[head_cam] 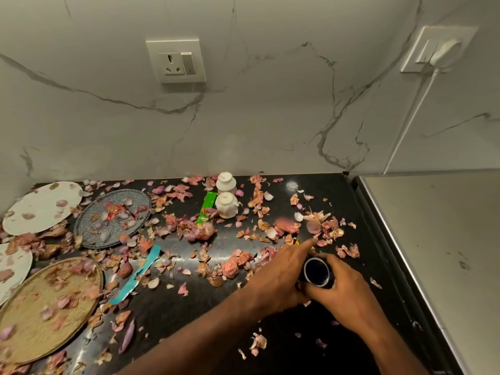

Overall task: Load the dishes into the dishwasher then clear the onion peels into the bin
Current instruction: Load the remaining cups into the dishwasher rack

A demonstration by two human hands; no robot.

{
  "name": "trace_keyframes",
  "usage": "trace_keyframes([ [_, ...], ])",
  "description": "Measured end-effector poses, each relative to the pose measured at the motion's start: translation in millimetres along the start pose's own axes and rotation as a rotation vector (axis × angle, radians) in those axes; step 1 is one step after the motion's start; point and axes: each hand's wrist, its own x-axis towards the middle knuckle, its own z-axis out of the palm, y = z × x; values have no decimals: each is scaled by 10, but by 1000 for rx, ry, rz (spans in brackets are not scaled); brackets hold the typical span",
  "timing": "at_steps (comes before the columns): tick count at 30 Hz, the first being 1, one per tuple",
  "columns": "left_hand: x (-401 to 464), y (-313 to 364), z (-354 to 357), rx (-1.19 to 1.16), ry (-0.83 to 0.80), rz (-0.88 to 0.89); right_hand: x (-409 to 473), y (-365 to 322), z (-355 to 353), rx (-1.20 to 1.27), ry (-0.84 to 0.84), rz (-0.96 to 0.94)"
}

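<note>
R hand [349, 290] grips dark cup [316, 272] nr counter [359, 212] rt edge; L hand [281, 272] prob. touching it, forefinger straight.

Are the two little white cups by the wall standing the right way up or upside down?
Upside down. Both little white cups show their flat round bases on top, with small printed marks, and their wider ends sit down on the black counter.

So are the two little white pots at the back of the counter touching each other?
Cannot tell. In the head view the rear white pot overlaps the front white pot, leaving no visible gap, but that could be mere overlap.
</note>
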Motion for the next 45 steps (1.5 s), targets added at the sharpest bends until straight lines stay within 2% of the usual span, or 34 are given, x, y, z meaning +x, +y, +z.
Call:
trace_keyframes([
  [2,88,-74,-93,-13,-82,-10,-3,17,-21,-86,26,26],
  [4,206,-205,-233,21,-68,-49,33,67,-35,-220,51,65],
  [7,404,-530,-503,89,144,-201,85,150,-44,-384,61,131],
  [10,605,-1025,-755,233,309,-446,99,198,-19,-430,35,157],
  [13,712,-1487,-949,380,243,-693,114,188,-9,-414,10,179],
  [15,738,-1698,-1026,352,152,-740,127,160,-20,-411,-7,193],
  [17,756,-1816,-1065,281,104,-726,144,132,-35,-403,-27,210],
  [20,713,-1773,-1108,294,139,-697,151,105,-57,-374,-45,237],
  [22,648,-1593,-1120,314,201,-644,151,102,-82,-358,-50,250],
  [24,532,-1286,-1065,237,229,-567,149,97,-106,-352,-56,251],
  [28,201,-683,-681,214,98,-419,168,74,-118,-377,-82,250],
  [32,21,-404,-271,271,-60,-341,229,43,-128,-420,-124,268],
  [42,81,-317,-103,342,-217,-338,274,37,-133,-423,-166,303],
  [45,174,-327,-272,235,-312,-351,295,42,-144,-436,-173,301],
])
